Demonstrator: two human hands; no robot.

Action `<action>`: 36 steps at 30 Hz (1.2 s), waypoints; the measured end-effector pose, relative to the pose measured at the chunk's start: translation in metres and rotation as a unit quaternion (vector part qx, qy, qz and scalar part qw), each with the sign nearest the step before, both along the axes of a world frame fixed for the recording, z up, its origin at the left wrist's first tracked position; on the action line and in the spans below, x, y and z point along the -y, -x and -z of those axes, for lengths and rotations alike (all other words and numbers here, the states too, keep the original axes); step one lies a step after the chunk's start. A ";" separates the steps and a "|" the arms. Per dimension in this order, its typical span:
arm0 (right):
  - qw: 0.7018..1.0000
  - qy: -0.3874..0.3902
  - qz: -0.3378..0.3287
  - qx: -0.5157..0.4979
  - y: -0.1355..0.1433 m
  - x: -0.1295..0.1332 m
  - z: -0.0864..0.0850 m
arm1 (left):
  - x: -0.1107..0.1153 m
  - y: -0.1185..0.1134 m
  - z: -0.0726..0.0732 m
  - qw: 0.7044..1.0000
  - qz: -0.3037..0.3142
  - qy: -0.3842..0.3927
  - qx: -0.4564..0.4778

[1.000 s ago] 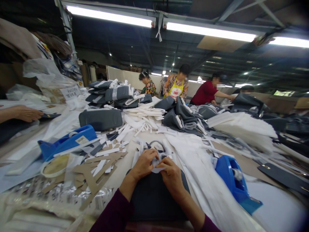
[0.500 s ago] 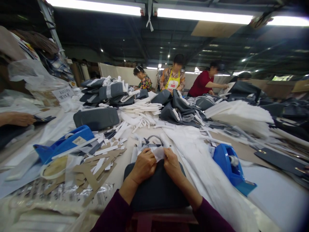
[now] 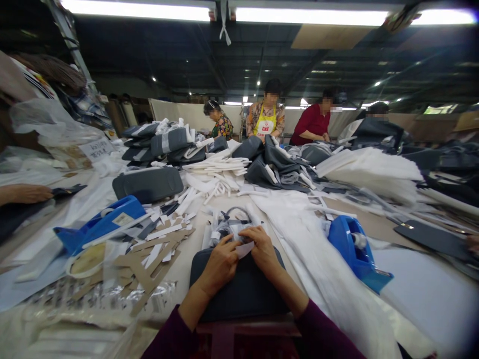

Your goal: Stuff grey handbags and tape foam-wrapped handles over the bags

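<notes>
A dark blue-grey handbag [image 3: 239, 296] lies flat in front of me, its looped handle [image 3: 239, 210] pointing away and clear plastic around the handle's base. Over the bag's far edge, my left hand [image 3: 221, 260] pinches one side of a small thin white sheet [image 3: 245, 250]. My right hand [image 3: 265, 250] holds the other side, its fingers reaching left over the plastic-wrapped part. The fingertips partly hide the fastening area beneath them.
Blue tape dispensers stand left [image 3: 99, 224] and right [image 3: 357, 254]. Cardboard scraps [image 3: 149, 264] lie left, white foam sheeting [image 3: 299, 239] right. Behind are piled bags [image 3: 149, 183] and white rolls [image 3: 217, 167]. A co-worker's hand [image 3: 26, 193] is at far left; several people work across the table.
Both hands have loosened from closer fists, with fingers now stretched forward over the wrapped part. The white sheet sits lower, nearer the bag. A co-worker in red has drawn an outstretched arm back.
</notes>
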State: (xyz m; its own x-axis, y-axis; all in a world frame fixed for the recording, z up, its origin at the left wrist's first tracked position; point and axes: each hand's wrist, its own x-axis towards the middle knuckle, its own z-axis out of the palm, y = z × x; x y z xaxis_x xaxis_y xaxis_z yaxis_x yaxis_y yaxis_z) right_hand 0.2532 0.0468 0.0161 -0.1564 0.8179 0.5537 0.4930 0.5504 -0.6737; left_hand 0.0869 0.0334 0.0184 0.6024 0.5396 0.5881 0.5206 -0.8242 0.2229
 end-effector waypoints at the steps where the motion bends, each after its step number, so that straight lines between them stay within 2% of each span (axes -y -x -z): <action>1: 1.000 0.001 0.003 -0.008 0.000 -0.001 0.001 | -0.001 0.001 -0.001 1.000 0.006 0.015 0.014; 6: 1.000 0.000 0.011 -0.022 -0.002 -0.004 0.005 | 0.003 0.008 -0.001 0.997 0.034 0.063 0.042; 15: 1.000 -0.010 0.015 0.015 -0.001 -0.004 0.007 | 0.023 0.015 0.007 0.999 0.031 0.019 0.006; 22: 0.997 -0.037 0.018 0.069 0.000 -0.003 0.009 | 0.042 0.021 0.004 0.998 0.042 0.046 -0.015; 25: 0.997 -0.035 0.015 0.069 -0.001 0.000 0.008 | 0.050 0.023 0.001 0.996 0.049 0.070 0.001; 28: 0.997 -0.033 0.011 0.070 -0.001 0.002 0.007 | 0.053 0.020 -0.001 0.996 0.030 0.080 0.021; 33: 0.997 -0.034 0.008 0.063 0.000 0.003 0.000 | 0.051 0.017 0.004 0.999 0.012 0.045 -0.016; 36: 0.998 -0.056 0.031 0.026 0.000 0.026 -0.010 | 0.050 0.019 0.007 0.998 0.027 0.029 -0.039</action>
State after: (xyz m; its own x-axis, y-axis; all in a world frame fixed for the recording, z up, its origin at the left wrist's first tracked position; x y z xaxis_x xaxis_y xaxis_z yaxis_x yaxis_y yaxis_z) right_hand 0.2535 0.0203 0.0259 -0.1380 0.7602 0.6349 0.5615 0.5881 -0.5821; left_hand 0.0680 -0.0163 0.0115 0.6741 0.5371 0.5071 0.4938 -0.8382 0.2314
